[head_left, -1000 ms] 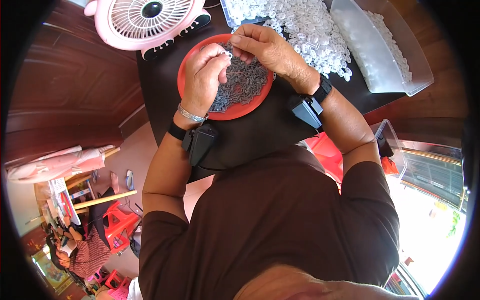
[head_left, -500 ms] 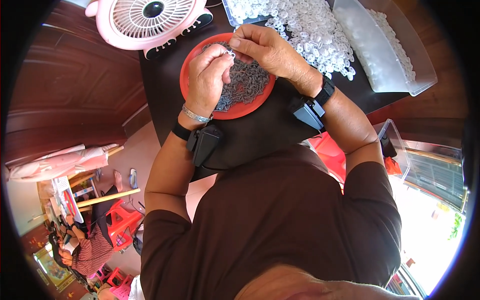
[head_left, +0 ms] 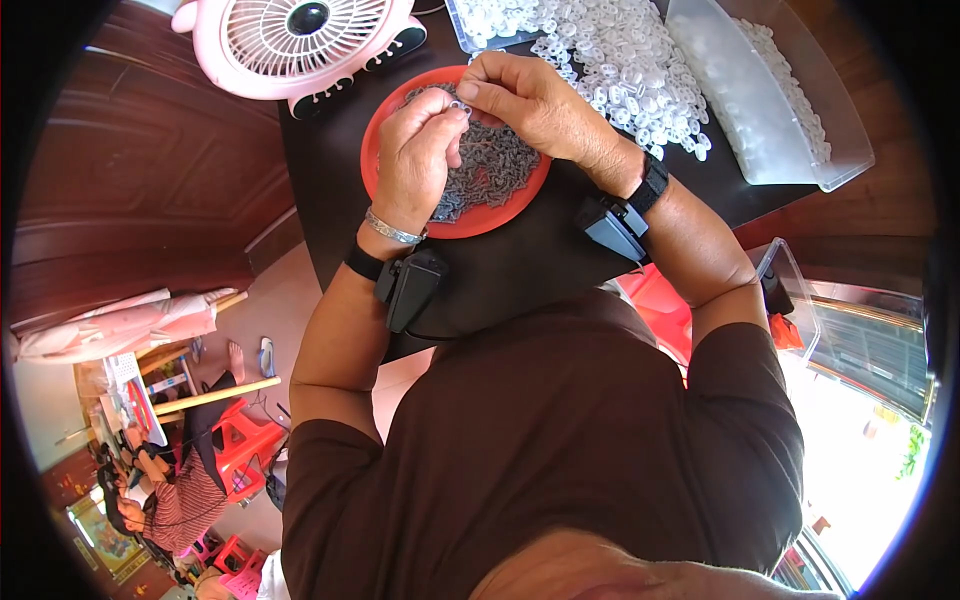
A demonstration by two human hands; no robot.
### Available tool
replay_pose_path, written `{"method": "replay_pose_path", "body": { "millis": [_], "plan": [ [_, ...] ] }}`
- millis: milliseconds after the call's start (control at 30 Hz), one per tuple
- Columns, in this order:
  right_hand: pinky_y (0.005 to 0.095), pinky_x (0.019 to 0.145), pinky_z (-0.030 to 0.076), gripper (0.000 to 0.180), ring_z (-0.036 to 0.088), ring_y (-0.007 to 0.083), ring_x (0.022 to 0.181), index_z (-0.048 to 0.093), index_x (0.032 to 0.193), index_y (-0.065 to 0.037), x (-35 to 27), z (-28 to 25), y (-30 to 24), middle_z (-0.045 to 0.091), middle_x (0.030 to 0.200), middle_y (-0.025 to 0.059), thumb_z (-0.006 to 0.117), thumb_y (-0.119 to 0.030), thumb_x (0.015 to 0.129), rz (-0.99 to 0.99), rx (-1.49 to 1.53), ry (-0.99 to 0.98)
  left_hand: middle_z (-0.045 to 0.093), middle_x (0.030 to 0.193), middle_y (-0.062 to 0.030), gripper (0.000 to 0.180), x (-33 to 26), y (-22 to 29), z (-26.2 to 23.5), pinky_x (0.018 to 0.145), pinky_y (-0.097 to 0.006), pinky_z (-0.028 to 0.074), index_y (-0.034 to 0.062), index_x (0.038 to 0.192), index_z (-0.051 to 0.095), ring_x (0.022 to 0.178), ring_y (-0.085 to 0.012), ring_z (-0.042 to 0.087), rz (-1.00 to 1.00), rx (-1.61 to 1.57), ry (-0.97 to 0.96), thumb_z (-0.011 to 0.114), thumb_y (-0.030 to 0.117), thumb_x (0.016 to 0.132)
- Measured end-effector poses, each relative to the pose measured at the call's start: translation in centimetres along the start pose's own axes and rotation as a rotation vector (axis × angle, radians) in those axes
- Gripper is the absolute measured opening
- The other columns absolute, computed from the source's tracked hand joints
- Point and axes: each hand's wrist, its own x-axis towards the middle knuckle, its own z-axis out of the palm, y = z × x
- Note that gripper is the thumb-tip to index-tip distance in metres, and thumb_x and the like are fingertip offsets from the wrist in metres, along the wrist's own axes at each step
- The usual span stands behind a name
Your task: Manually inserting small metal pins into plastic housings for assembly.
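Note:
Both hands are raised close together over a round red-orange tray (head_left: 466,227) heaped with small grey pieces (head_left: 492,178), too fine to name. My left hand (head_left: 412,160) is closed, pinching a small whitish plastic piece (head_left: 460,108) between thumb and forefinger. Just right of that piece, my right hand (head_left: 535,105) has thumb and forefinger pressed together. Whatever is in that right pinch, if anything, is too small or hidden to make out. Each wrist carries a strapped black device.
Loose translucent plastic pieces (head_left: 640,85) lie piled at the back right, beside a clear plastic bin (head_left: 765,125). A pink fan (head_left: 300,50) stands at the back left. Below left, a person in a striped top (head_left: 190,500) sits near red stools (head_left: 245,450).
Both hands hold nearly the same pose over the tray. The small piece at my left fingertips looks slightly turned. My right hand has shifted very little.

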Motion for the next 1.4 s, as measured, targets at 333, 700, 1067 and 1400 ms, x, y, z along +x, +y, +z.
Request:
{"method": "replay_pose_path", "body": {
  "millis": [333,700,1067,1400],
  "plan": [
    [0.0201,0.061,0.041,0.021,0.046,0.0047,0.067,0.056,0.087,-0.001,0.0,-0.3,-0.3,0.050,0.071,-0.0027,0.053,-0.021,0.094,0.044,-0.034,-0.002,0.044,0.058,0.0010,0.018,-0.2,0.4,0.1,0.047,-0.022,0.032,0.0007,0.070,0.052,0.050,-0.0058,0.041,-0.024,-0.020,0.009,0.050,0.011,0.085],
    [0.0216,0.062,0.043,0.021,0.048,0.0063,0.066,0.055,0.088,-0.001,-0.2,0.2,-0.5,0.051,0.070,-0.0010,0.051,-0.020,0.095,0.021,-0.090,-0.016,0.045,0.061,0.0019,0.019,-0.2,-0.4,0.1,0.045,-0.018,0.032,0.0054,0.072,0.050,0.051,-0.0056,0.044,0.015,-0.021,-0.002,0.048,0.017,0.087],
    [0.0222,0.063,0.045,0.022,0.051,0.0063,0.067,0.057,0.090,-0.001,0.4,-0.7,0.2,0.055,0.072,-0.0006,0.052,-0.022,0.095,0.058,0.080,-0.005,0.045,0.060,0.0016,0.020,-0.1,0.3,0.3,0.045,-0.019,0.032,0.0056,0.071,0.050,0.051,-0.0061,0.045,-0.001,0.054,0.016,0.047,0.018,0.087],
    [0.0334,0.066,0.048,0.020,0.063,0.0251,0.073,0.065,0.089,-0.008,0.7,-7.4,1.2,0.065,0.082,0.0082,0.064,-0.022,0.076,0.047,-0.992,-0.024,0.044,0.059,0.0009,0.022,-0.1,0.3,-0.2,0.045,-0.020,0.032,0.0067,0.068,0.047,0.049,-0.0082,0.046,-0.080,-0.087,-0.040,0.046,0.017,0.087]
  ]
}}
